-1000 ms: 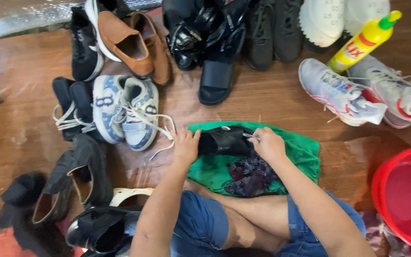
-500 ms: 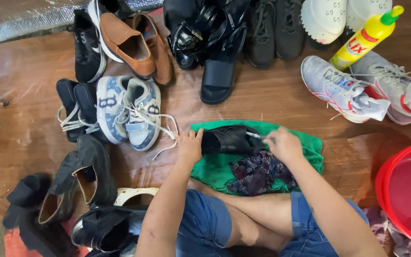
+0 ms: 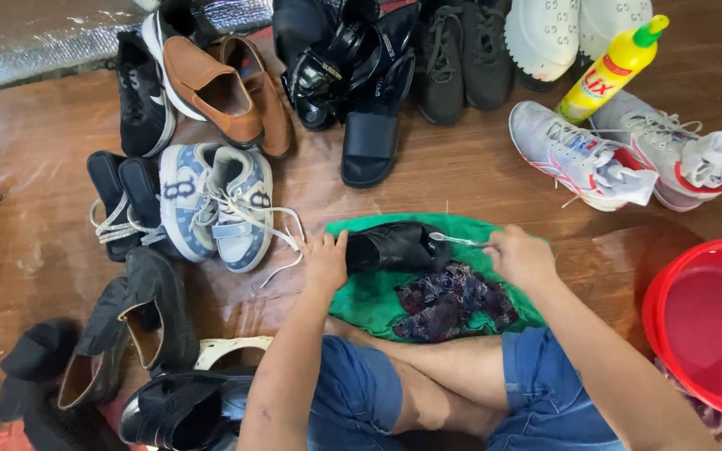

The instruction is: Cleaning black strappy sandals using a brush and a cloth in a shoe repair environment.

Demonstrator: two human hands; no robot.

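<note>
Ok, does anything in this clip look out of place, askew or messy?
Mostly a tidy spread of shoes. Two oddities: the blue-and-white sneakers have laces trailing loose across the wooden floor toward the left hand, and the grey sneakers each have a white cloth stuffed inside. No visible spill or damage.

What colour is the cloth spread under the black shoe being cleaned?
Green cloth, seen in the head view, beneath the black shoe.

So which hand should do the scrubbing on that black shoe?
The right hand, probably: it already holds the small brush, bristles at the black shoe. The left hand grips the shoe's heel end, steadying it on the green cloth.
</note>
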